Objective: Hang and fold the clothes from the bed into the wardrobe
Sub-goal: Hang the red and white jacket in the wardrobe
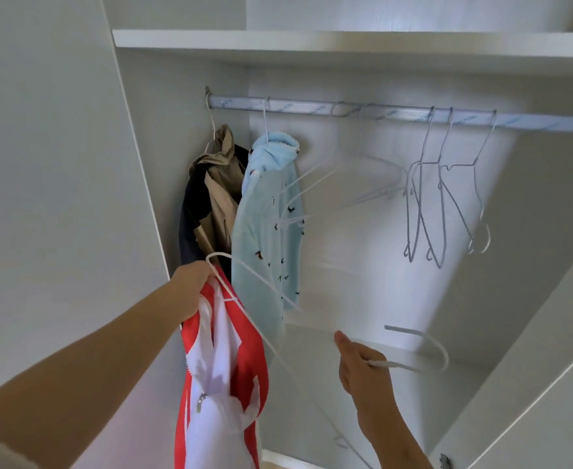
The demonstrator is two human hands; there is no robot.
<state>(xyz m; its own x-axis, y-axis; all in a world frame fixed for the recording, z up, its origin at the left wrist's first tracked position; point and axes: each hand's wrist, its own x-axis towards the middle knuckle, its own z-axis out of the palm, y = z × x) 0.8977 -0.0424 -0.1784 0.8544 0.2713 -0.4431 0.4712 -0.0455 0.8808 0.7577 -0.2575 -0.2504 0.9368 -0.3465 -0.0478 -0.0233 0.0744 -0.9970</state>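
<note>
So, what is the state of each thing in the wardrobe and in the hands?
Left hand: grips red-and-white jacket.
Red-and-white jacket: not yet on rail.
Right hand: grips white hanger.
Light blue top: hung on rail.
Beige jacket: hung on rail.
Grey hangers: empty, on rail.

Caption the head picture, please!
Left hand holds a red-and-white jacket with its hanger; right hand grips a second hanger.
</note>
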